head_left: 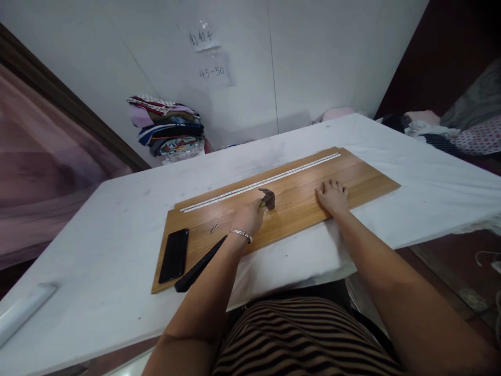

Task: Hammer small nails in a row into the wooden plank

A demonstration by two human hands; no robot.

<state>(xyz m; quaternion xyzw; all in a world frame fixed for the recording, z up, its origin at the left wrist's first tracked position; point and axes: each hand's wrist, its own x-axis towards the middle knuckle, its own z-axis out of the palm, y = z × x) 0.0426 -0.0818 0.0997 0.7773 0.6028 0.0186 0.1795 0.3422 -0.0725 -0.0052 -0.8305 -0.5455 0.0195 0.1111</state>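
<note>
My left hand [248,216] is closed around a claw hammer near its head. The dark hammer head [269,199] is just above or on a wooden board [360,180]; I cannot tell if it touches. Its black handle [200,265] runs back under my left wrist, partly hidden. My right hand [332,196] lies on the board further right, fingers spread, holding nothing. Between the hands a row of tiny dark marks [284,206] shows on the wood. Left of my left hand lie a few small nails [213,228].
A black phone [174,256] rests on the board's left end. Two white ruler-like strips [258,184] run along its far side. The board lies on a white-covered table [117,230]. Folded clothes [170,125] are stacked by the wall. A white roll [27,310] is at lower left.
</note>
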